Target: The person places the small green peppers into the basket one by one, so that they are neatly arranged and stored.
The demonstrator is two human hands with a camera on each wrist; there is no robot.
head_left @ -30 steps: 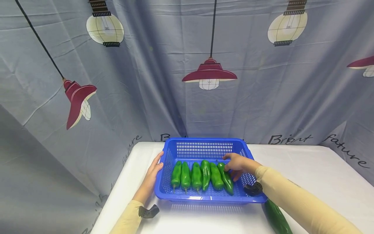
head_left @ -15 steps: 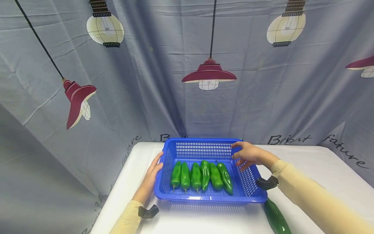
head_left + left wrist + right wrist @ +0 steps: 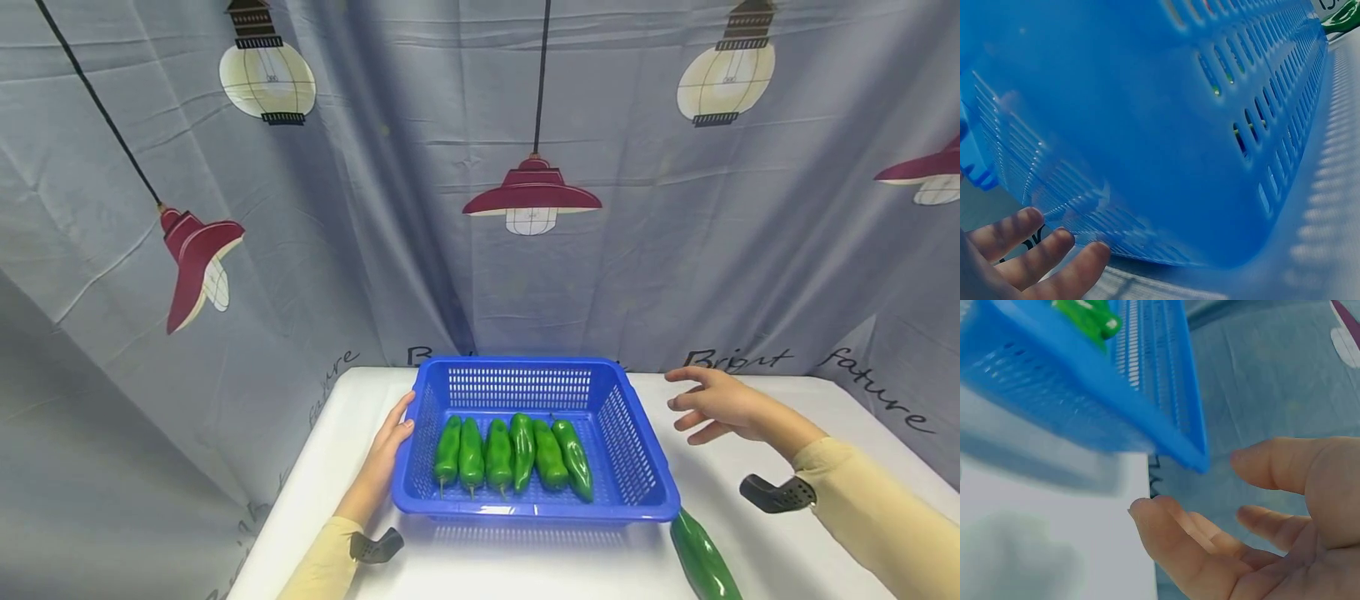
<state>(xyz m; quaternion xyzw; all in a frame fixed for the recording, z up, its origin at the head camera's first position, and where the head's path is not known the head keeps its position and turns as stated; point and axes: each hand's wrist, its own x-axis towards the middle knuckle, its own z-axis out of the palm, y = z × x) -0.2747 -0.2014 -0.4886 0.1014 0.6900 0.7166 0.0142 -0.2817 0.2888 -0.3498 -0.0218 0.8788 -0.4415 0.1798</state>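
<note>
A blue plastic basket [image 3: 536, 512] with slotted walls stands on the white table. Several green peppers [image 3: 574, 458] lie side by side in it, toward its left and middle. My left hand [image 3: 378, 458] rests along the basket's left side, its fingers extended; in the left wrist view the fingertips [image 3: 1094, 253] are close against the slotted wall. To the right of the basket my right hand [image 3: 723, 404] hovers over the table, holding nothing. The right wrist view shows its thumb and fingers spread apart, with the basket's corner [image 3: 1194, 456] beyond them.
A long dark green vegetable [image 3: 705, 558], like a cucumber, lies by the basket's front right corner, partly cut off by the frame. Behind the white table [image 3: 757, 483] hangs a grey-blue curtain [image 3: 420, 208] printed with lamps and lettering.
My right hand has left the rightmost pepper, risen over the basket's right rim and moved right, out of the basket. The left hand stays at the basket's left side.
</note>
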